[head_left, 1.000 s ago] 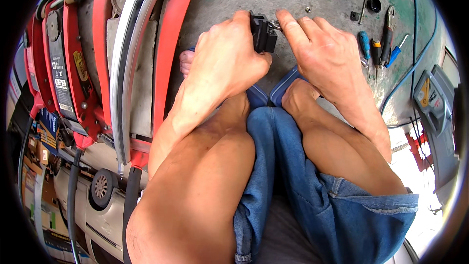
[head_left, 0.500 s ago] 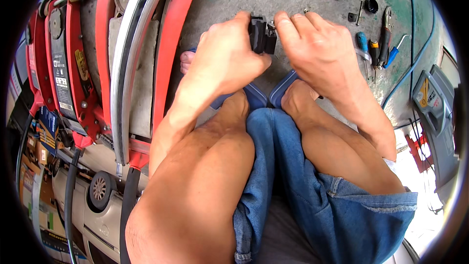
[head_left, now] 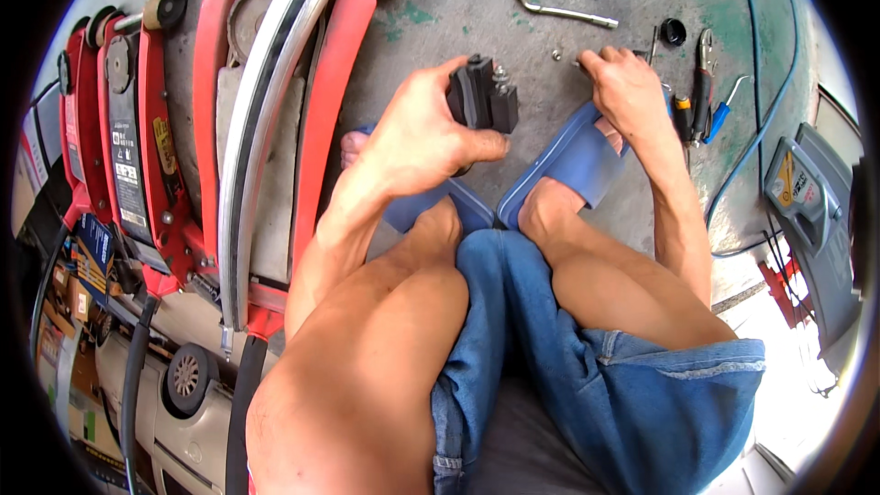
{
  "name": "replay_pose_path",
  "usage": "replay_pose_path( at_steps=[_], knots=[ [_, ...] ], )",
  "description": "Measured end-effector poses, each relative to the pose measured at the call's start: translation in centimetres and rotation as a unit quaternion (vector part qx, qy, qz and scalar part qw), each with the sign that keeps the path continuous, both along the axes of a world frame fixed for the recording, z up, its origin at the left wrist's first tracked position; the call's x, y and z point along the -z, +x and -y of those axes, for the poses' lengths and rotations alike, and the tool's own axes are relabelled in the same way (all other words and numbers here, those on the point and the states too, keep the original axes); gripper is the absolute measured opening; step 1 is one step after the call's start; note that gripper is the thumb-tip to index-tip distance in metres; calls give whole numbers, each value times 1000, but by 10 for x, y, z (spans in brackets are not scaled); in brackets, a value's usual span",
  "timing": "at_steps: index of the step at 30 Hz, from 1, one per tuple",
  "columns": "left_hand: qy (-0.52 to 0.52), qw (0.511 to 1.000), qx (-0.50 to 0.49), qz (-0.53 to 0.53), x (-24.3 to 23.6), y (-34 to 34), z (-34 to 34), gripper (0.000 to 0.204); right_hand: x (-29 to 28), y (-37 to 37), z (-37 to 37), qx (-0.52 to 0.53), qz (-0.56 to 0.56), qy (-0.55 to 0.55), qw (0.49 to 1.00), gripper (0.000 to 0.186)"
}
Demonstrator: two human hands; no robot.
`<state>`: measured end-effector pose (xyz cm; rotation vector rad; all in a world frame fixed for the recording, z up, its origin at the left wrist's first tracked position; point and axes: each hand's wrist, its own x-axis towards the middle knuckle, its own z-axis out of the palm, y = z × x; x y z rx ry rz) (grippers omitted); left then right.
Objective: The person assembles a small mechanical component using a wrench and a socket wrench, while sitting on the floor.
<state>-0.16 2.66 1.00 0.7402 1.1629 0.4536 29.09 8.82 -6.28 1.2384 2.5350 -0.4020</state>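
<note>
While the left hand (head_left: 417,133) holds the black block (head_left: 472,96) up in front of the body, near the blue sandals (head_left: 600,160), the right hand (head_left: 631,92) is off to the right, apart from the block and close to a small nut (head_left: 556,55) on the floor (head_left: 458,0). To my eye, doing this well means letting the left hand act as a steady clamp: block level, its metal bolt (head_left: 500,76) facing away from the palm, so nothing loose on it gets knocked off. The right hand would want a light pinch, since small metal bits roll easily, and should avoid nudging the wrench (head_left: 573,16) and the pliers (head_left: 704,82) lying close by.

As for the grip, the left one is clamped on the block, spread only as wide as the block needs, thumb along the near end and fingers round the far side. The right one is drawn in, fingers curled, tips toward the nut but not touching it. Something small may sit at those tips; from here I cannot tell whether they are pinching a part or are simply bent.
</note>
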Motion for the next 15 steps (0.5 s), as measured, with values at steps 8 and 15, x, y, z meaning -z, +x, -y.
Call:
replay_pose_path(
  at_steps=[8, 15],
  knots=[
    [104, 971, 38, -212, -7, 11, -1, 72, 6, 12, -3, -3, -24, 53, 998, 10],
    [135, 954, 75, -259, -9, 10, -4, 84, 14, -36, -37, -71, -127, 129, 981, 21]
  ],
)
